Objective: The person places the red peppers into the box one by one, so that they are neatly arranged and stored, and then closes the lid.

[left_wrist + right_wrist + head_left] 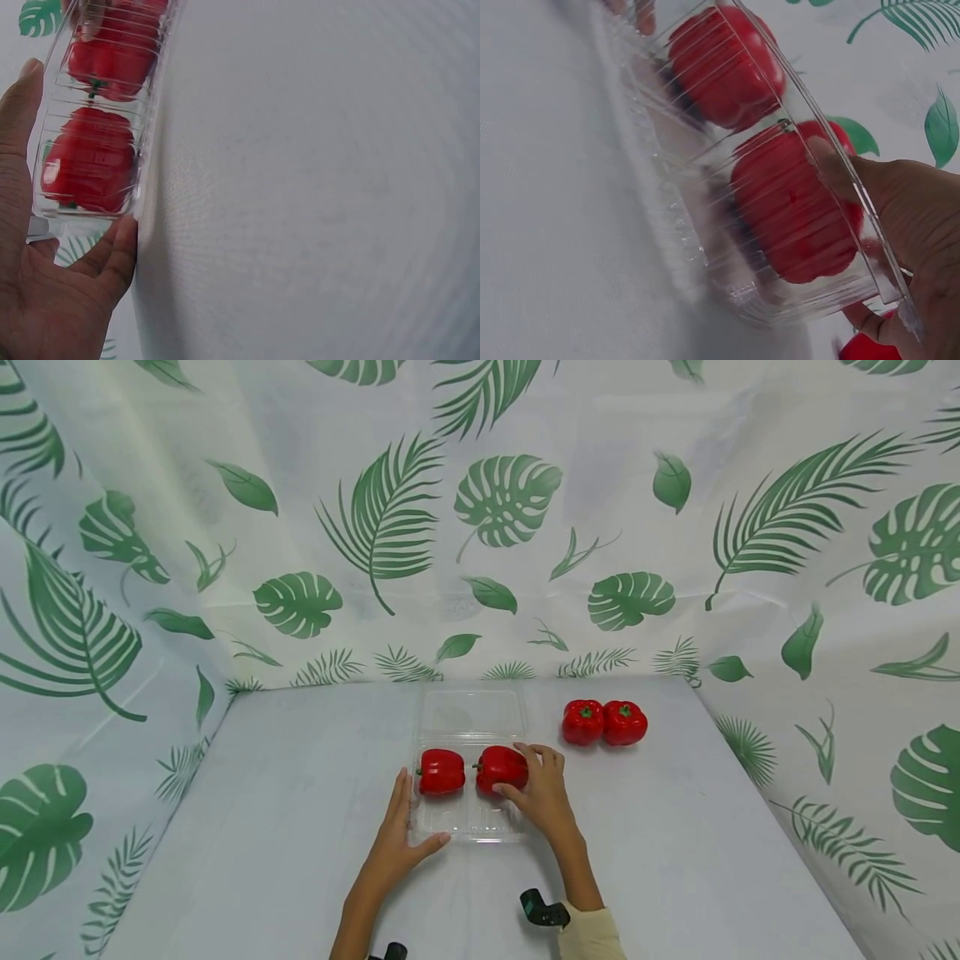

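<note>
A clear plastic clamshell box point(442, 820) lies on the table with its lid folded back, away from me. Inside its base on the left rests one red bell pepper point(442, 772), stem pointing left. My right hand point(543, 789) grips a second red bell pepper point(501, 769) between thumb and fingers, at the right part of the base. With straight fingers and the thumb spread, my left hand point(397, 839) touches the box's left side. In the right wrist view, the held bell pepper point(799, 206) shows through the clear wall.
Two more red bell peppers, a left one point(582, 722) and a right one point(625, 723), stand side by side at the back right. The box's lid point(471, 710) lies flat behind the base. A leaf-patterned cloth point(405, 635) hangs behind the white table point(300, 793).
</note>
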`<state>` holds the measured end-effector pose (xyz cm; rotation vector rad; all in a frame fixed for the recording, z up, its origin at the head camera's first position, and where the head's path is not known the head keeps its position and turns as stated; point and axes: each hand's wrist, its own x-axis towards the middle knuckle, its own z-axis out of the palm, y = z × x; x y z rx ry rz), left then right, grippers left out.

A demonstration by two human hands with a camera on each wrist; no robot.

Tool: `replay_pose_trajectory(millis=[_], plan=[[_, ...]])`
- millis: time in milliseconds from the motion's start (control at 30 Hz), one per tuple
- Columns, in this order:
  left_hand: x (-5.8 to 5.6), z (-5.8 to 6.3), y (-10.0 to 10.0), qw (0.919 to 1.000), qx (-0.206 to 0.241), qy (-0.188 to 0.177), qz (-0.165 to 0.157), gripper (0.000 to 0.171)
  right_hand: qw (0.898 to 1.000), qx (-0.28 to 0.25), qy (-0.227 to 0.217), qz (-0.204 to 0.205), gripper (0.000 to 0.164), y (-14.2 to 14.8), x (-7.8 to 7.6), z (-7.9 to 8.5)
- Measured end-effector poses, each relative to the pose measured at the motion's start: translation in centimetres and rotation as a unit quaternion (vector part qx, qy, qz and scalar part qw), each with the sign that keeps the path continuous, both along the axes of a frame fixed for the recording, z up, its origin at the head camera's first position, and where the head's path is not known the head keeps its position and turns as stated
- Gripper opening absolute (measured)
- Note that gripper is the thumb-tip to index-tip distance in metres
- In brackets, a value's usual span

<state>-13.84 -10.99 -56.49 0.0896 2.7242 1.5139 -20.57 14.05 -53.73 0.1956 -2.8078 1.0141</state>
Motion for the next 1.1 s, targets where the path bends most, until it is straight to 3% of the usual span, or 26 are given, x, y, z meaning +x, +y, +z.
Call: replay_pose_trajectory(millis=[200,467,767,933,1100], plan=[[0.0,-0.1,0.0,1.0000,-0.001,-0.003,0.001,0.114,0.998,-0.058,-0.013,-0.008,0.071,0.8,-0.2,0.2],[-0.1,-0.2,0.0,1.0000,0.002,-0.001,0.001,0.114,0.990,-0.118,0.039,-0.067,0.048,1.8,-0.5,0.4],[-0.1,-0.3,-0.1,1.0000,0.003,0.002,0.001,0.114,0.955,-0.203,0.118,-0.181,0.047,3.3,-0.7,-0.3],[0.0,-0.3,0.0,1.0000,0.005,-0.005,0.004,0.114,0.945,-0.200,0.105,-0.239,0.060,4.5,-1.2,-0.4],[0.0,-0.2,0.0,1.0000,0.000,-0.007,0.004,0.115,0.927,-0.201,0.109,-0.298,0.067,6.0,-2.0,-0.1]])
